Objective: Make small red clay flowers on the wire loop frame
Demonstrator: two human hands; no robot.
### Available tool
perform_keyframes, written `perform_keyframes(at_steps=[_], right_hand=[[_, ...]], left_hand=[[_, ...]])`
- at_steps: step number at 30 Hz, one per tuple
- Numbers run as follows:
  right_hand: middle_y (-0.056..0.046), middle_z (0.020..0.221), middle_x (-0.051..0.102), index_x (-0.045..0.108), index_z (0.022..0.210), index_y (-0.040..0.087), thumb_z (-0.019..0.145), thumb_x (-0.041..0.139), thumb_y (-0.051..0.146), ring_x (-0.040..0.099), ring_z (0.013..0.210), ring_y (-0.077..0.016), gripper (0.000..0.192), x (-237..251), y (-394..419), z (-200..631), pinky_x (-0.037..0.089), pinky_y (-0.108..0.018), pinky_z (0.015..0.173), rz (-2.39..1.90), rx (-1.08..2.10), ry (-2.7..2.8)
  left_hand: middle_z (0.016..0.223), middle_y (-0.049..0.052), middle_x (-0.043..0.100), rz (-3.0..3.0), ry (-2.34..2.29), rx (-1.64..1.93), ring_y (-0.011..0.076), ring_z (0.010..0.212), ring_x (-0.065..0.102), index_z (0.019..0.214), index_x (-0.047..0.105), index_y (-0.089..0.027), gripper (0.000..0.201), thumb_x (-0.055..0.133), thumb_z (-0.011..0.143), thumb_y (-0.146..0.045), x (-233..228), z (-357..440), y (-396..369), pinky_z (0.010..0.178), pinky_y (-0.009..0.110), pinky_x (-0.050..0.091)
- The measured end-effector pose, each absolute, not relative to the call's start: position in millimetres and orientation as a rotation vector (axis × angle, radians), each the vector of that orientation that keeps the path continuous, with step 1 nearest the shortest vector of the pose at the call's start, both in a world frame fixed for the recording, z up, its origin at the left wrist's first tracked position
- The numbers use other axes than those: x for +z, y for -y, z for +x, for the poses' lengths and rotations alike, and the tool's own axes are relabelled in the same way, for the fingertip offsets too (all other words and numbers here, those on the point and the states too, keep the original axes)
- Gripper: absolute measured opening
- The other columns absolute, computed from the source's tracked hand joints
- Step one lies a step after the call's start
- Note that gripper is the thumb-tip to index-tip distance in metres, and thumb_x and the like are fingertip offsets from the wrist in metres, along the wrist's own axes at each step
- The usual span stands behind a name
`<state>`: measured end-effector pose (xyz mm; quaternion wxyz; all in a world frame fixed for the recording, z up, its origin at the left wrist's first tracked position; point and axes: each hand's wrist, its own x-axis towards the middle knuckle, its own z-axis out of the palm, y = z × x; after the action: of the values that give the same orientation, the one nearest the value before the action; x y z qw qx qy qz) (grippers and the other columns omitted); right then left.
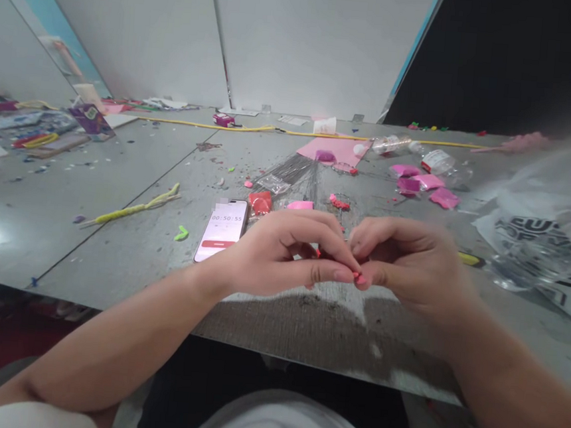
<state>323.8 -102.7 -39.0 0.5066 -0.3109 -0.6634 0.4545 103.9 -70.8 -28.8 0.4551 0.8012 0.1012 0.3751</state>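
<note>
My left hand [295,248] and my right hand [406,261] meet above the near part of the table. Between their fingertips is a small red lump of modelling clay [358,278], pinched from both sides. More red bits show under my left fingers, partly hidden by them. Just beyond the hands lies a red clay piece on a wire ring [339,203]. A red clay packet [260,203] and a pink one [300,205] lie behind my left hand, partly covered. Beside my left wrist a phone [222,230] shows a running timer.
Pink packets [431,181] and clear plastic bottles [440,162] lie at the back right, near a large plastic bag [540,216]. A yellow cord [213,126] runs along the back. Yellow twisted strands [136,210] and a green piece [181,233] lie left. A pink sheet [316,147] lies behind.
</note>
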Motion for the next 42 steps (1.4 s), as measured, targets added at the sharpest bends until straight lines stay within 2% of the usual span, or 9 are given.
perform_keyframes(at_steps=[7, 11, 18, 22, 26, 31, 42], right_hand=[[0.0, 0.071, 0.073, 0.079, 0.077, 0.03, 0.067, 0.096, 0.041, 0.069, 0.065, -0.0172, 0.023, -39.0, 103.0, 324.7, 0.059, -0.031, 0.059, -0.78, 1.119, 1.61], [0.001, 0.073, 0.074, 0.08, 0.08, 0.031, 0.068, 0.096, 0.035, 0.069, 0.068, -0.0167, 0.021, -39.6, 102.4, 325.6, 0.058, -0.031, 0.063, -0.754, 1.164, 1.598], [0.001, 0.072, 0.074, 0.08, 0.079, 0.031, 0.068, 0.096, 0.036, 0.067, 0.068, -0.0169, 0.021, -39.6, 102.4, 325.2, 0.055, -0.031, 0.062, -0.765, 1.154, 1.598], [0.001, 0.072, 0.073, 0.079, 0.078, 0.031, 0.068, 0.096, 0.038, 0.066, 0.067, -0.0162, 0.021, -40.5, 102.1, 325.8, 0.055, -0.03, 0.062, -0.776, 1.131, 1.603], [0.001, 0.072, 0.073, 0.079, 0.078, 0.03, 0.066, 0.097, 0.037, 0.065, 0.067, -0.0162, 0.023, -40.3, 102.2, 326.8, 0.054, -0.03, 0.061, -0.799, 1.101, 1.61], [0.001, 0.072, 0.074, 0.08, 0.08, 0.031, 0.07, 0.095, 0.038, 0.067, 0.068, -0.0168, 0.019, -39.2, 102.2, 326.5, 0.055, -0.031, 0.063, -0.768, 1.084, 1.631], [0.001, 0.072, 0.072, 0.079, 0.077, 0.033, 0.068, 0.096, 0.035, 0.064, 0.067, -0.0172, 0.019, -38.9, 100.4, 328.2, 0.054, -0.031, 0.06, -0.843, 0.999, 1.622]], left_hand=[[0.09, 0.006, 0.074, 2.098, -0.167, 1.075, 0.0107, 0.075, 0.069, 0.095, 0.08, -0.019, 0.007, 0.079, 0.089, -0.021, -31.1, 106.5, 68.6, 0.064, 0.02, 0.055], [0.087, 0.005, 0.073, 2.174, -0.1, 1.141, 0.0103, 0.073, 0.068, 0.096, 0.08, -0.018, 0.009, 0.081, 0.087, -0.018, -32.7, 107.5, 65.2, 0.063, 0.019, 0.054], [0.088, 0.006, 0.074, 2.33, -0.01, 1.217, 0.0098, 0.075, 0.069, 0.096, 0.078, -0.016, 0.006, 0.077, 0.091, -0.019, -29.4, 108.2, 65.4, 0.069, 0.019, 0.057], [0.086, 0.007, 0.074, 2.357, 0.005, 1.25, 0.009, 0.072, 0.068, 0.095, 0.078, -0.014, 0.007, 0.078, 0.09, -0.019, -26.6, 107.6, 66.6, 0.068, 0.019, 0.057], [0.083, 0.005, 0.073, 2.364, -0.024, 1.238, 0.0087, 0.068, 0.066, 0.094, 0.079, -0.017, 0.008, 0.079, 0.089, -0.023, -25.8, 106.5, 66.8, 0.064, 0.019, 0.056], [0.084, 0.005, 0.071, 2.334, -0.028, 1.189, 0.0071, 0.064, 0.064, 0.1, 0.079, -0.014, 0.018, 0.083, 0.085, -0.024, -27.4, 105.4, 65.9, 0.06, 0.017, 0.056], [0.083, 0.003, 0.073, 2.395, -0.109, 1.291, 0.0073, 0.066, 0.065, 0.092, 0.077, -0.016, 0.01, 0.082, 0.086, -0.021, -27.7, 107.0, 67.9, 0.061, 0.017, 0.055]])
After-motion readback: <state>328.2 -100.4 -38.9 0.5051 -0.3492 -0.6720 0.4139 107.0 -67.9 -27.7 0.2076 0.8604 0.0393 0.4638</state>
